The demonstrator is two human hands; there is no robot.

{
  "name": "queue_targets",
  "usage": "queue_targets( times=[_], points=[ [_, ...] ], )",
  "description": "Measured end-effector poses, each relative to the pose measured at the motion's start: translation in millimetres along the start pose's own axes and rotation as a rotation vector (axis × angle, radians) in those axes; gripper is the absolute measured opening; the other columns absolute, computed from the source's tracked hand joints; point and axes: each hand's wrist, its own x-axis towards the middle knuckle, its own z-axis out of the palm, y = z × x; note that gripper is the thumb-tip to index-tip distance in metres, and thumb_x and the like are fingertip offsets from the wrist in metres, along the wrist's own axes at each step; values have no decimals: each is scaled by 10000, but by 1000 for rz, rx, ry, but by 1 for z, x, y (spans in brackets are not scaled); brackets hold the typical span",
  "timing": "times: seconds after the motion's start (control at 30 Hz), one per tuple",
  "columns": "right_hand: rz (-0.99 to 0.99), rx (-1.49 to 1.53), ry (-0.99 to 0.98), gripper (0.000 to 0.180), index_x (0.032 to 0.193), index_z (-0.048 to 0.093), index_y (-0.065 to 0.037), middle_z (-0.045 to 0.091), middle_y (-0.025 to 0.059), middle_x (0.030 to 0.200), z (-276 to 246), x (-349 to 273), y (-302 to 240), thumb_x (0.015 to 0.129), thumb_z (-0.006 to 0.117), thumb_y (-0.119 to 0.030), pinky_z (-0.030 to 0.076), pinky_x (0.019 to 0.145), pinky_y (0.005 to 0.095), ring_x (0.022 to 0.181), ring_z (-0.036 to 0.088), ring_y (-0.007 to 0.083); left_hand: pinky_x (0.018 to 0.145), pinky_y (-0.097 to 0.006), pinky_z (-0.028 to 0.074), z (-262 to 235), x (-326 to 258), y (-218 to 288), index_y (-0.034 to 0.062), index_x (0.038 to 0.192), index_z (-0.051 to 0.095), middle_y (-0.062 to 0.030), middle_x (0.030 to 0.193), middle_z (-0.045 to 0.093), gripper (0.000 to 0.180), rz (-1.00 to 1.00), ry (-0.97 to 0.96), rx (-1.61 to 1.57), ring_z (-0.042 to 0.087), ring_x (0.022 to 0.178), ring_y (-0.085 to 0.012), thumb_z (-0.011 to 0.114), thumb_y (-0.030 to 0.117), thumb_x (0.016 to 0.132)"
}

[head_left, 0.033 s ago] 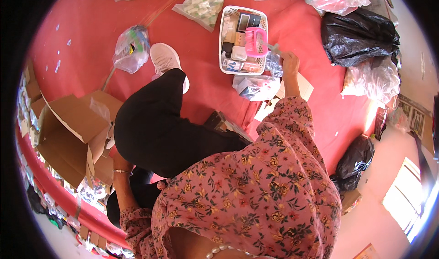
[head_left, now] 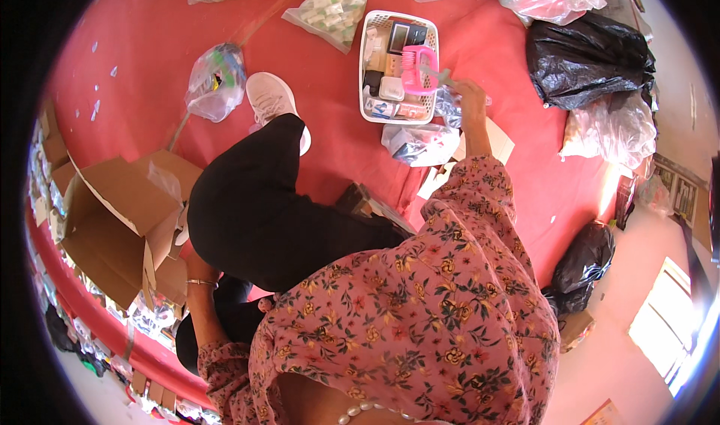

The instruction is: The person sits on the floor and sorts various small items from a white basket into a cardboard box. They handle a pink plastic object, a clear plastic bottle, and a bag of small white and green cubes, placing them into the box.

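Note:
My right hand (head_left: 469, 96) reaches to the right side of a white plastic basket (head_left: 362, 72). Its fingers are closed on one end of a thin grey-green strip (head_left: 441, 74), whose kind I cannot make out. The strip's other end meets a pink plastic piece with a looped frame (head_left: 420, 71) lying over the basket. In the basket are a dark calculator (head_left: 407, 36), a small white box (head_left: 391, 88) and other small packages. My left hand (head_left: 196, 258) hangs beside my bent knee, close to an open cardboard box (head_left: 124, 200); its fingers are hidden.
Clear bags (head_left: 421, 144) lie against the basket's near side, with a cardboard piece (head_left: 495, 141) beside them. Black bags (head_left: 592, 57) are at the right. A filled clear bag (head_left: 216, 81) lies left of my shoe (head_left: 271, 99), and a bag of small green-white items (head_left: 332, 5) lies beyond.
My right hand has shifted slightly forward and to the left with the strip, toward the basket. My left hand and the basket look the same.

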Motion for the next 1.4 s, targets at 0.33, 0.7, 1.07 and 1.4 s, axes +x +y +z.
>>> queue_targets(
  times=[0.33, 0.7, 1.07, 1.4],
  points=[
    [-293, -358, -170, 245, 820, 609, -32, 615, 165, 816, 54, 30, 111, 815, 477, -239, 462, 689, 389, 776, 597, 303, 703, -407, 481, -20, 5, 25, 46, 1020, 576, -173, 952, 608, 292, -20, 49, -71, 586, 873, -334, 571, 136, 742],
    [-100, -5, -260, 158, 794, 577, -15, 630, 77, 842, 41, 70, 27, 823, 503, -151, 438, 680, 315, 779, 589, 181, 766, -403, 466, 4, -5, -4, 44, 1079, 545, -179, 1028, 585, 353, -47, -3, -72, 563, 946, -335, 571, 176, 753],
    [243, 617, -66, 164, 972, 594, -95, 575, -43, 891, 89, 33, 89, 829, 519, -120, 366, 734, 296, 827, 491, 84, 752, -401, 470, 28, -7, -28, 71, 1083, 552, -171, 1032, 586, 366, -164, -282, -17, 567, 939, -330, 539, 271, 776],
    [169, 450, -157, 96, 815, 562, -46, 581, 27, 806, 47, 47, 47, 820, 520, -131, 406, 631, 237, 704, 542, 122, 741, -405, 469, 1, -1, -1, 69, 1073, 543, -172, 1023, 586, 323, -31, -25, -19, 567, 925, -333, 511, 242, 803]
  ],
)
